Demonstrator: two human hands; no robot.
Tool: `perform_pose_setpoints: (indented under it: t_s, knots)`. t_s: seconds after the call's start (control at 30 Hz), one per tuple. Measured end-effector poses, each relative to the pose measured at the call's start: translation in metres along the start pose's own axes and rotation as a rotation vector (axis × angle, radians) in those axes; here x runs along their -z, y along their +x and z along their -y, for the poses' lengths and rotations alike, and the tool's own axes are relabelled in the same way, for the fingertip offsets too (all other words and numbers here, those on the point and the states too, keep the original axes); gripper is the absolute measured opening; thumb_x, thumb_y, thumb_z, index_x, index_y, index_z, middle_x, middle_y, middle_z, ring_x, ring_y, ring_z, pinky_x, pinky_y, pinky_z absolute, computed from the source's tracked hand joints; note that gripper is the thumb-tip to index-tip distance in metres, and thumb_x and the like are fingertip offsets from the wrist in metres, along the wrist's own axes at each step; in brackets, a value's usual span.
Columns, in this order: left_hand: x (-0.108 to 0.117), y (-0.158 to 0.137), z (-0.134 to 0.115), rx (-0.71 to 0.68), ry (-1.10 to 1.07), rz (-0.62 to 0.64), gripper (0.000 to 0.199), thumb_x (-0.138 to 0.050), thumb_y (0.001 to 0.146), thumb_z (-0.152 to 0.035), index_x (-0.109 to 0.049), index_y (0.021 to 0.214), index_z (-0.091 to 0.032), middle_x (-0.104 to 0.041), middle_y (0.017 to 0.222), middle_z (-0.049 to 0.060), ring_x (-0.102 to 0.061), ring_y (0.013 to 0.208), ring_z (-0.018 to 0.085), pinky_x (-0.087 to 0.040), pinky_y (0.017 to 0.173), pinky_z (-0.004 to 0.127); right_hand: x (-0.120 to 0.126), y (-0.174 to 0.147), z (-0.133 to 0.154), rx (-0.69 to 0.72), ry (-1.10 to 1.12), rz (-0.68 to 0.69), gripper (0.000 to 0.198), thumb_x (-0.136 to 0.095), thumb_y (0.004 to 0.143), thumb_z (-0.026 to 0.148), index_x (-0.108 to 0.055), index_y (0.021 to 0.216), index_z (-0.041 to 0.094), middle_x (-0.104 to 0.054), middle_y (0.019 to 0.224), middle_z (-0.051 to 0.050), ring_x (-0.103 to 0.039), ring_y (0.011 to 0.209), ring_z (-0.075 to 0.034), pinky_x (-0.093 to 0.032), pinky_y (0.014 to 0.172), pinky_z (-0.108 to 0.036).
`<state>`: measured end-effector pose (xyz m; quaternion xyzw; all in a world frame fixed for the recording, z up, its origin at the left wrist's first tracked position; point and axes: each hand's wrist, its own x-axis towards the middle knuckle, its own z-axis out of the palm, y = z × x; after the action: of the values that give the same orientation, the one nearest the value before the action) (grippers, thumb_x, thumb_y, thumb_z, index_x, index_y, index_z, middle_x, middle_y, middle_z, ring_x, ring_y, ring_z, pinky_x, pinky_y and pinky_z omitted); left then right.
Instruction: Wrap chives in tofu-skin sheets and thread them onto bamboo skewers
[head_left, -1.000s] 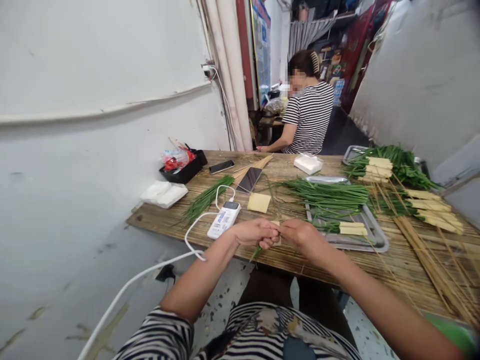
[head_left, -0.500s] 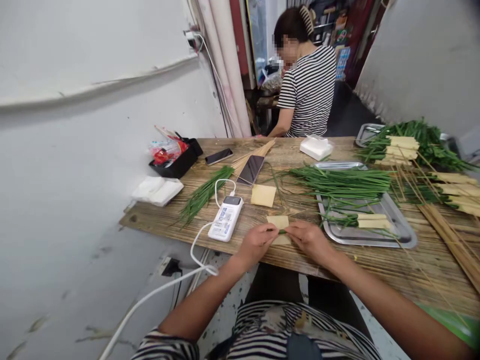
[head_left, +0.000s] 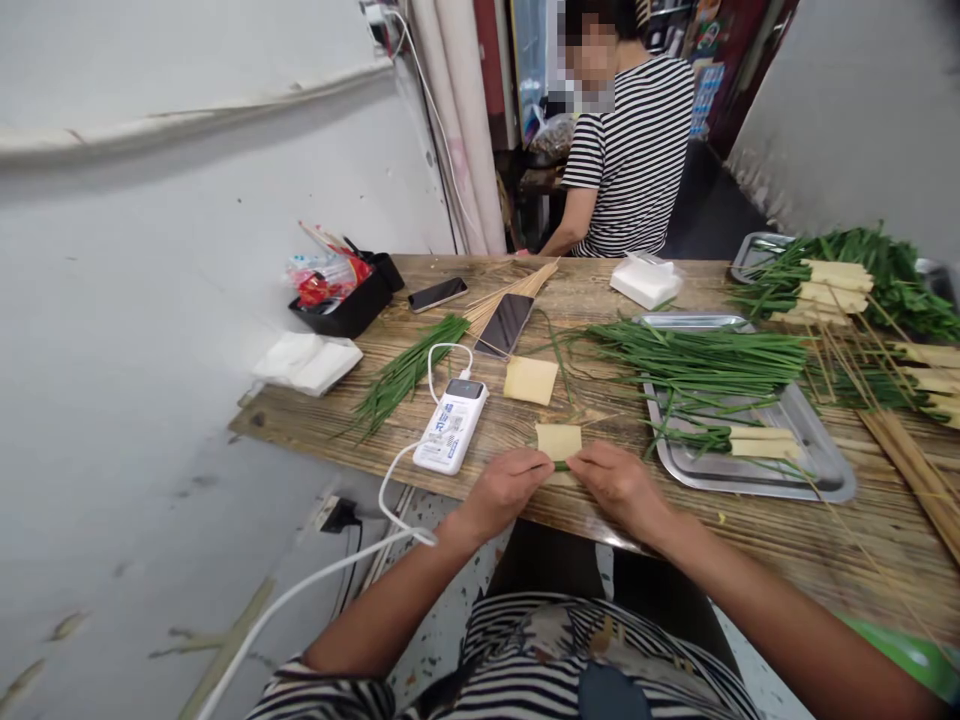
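A small sheet of pale yellow tofu skin (head_left: 559,438) lies on the wooden table (head_left: 480,440) near its front edge. Across its near end runs a short bundle of green chives (head_left: 561,466). My left hand (head_left: 510,490) pinches the bundle's left end, and my right hand (head_left: 619,487) pinches the right end. Fingers of both hands are closed, with the thumbs hidden in part. Beyond the hands rests a second piece of tofu skin (head_left: 530,381). On a metal tray (head_left: 814,440) to the right are loose chives (head_left: 712,358) and a skewered tofu-skin roll (head_left: 763,442).
Left of my hands sits a white power bank (head_left: 451,425) with cables. Two phones (head_left: 506,325), bamboo skewers (head_left: 536,280), a chive pile (head_left: 412,370), tissues (head_left: 646,280) and a black box (head_left: 349,305) lie around. Finished-looking skewers (head_left: 836,288) are stacked far right. A person in stripes (head_left: 637,150) sits beyond.
Both hands and the chive bundle have shifted toward the sheet's near edge, so less tofu skin shows below them. The view has tilted slightly down, and the other person's head has turned.
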<state>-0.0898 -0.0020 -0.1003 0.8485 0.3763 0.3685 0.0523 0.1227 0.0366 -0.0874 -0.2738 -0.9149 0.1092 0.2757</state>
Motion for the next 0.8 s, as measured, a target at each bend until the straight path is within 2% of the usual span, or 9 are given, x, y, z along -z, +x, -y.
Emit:
perform_pose_setpoints:
  t_s: [0.2, 0.47, 0.8]
  knots:
    - [0.006, 0.008, 0.001, -0.032, -0.046, 0.085, 0.018, -0.046, 0.093, -0.016, -0.064, 0.093, -0.015, -0.069, 0.089, 0.005, -0.059, 0.085, 0.014, -0.050, 0.081, 0.028, 0.001, 0.000, 0.002, -0.037, -0.022, 0.154, 0.032, -0.033, 0.098, 0.022, -0.063, 0.086, 0.018, -0.059, 0.078, -0.006, -0.047, 0.075, -0.017, -0.036, 0.065, -0.029]
    - [0.007, 0.010, 0.007, -0.013, -0.078, 0.160, 0.024, -0.041, 0.095, -0.017, -0.064, 0.095, -0.017, -0.068, 0.092, 0.005, -0.059, 0.086, 0.013, -0.049, 0.084, 0.029, 0.018, 0.008, 0.003, 0.015, -0.087, 0.348, 0.026, -0.035, 0.097, 0.020, -0.061, 0.094, 0.018, -0.056, 0.086, -0.005, -0.045, 0.080, -0.018, -0.035, 0.069, -0.028]
    - [0.007, 0.008, 0.009, -0.080, -0.030, 0.177, 0.025, -0.039, 0.095, -0.016, -0.064, 0.098, -0.015, -0.068, 0.094, 0.006, -0.058, 0.088, 0.014, -0.049, 0.085, 0.031, 0.016, 0.004, 0.011, 0.039, -0.189, 0.364, 0.020, -0.040, 0.096, 0.022, -0.059, 0.095, 0.016, -0.056, 0.087, -0.006, -0.046, 0.083, -0.018, -0.035, 0.073, -0.029]
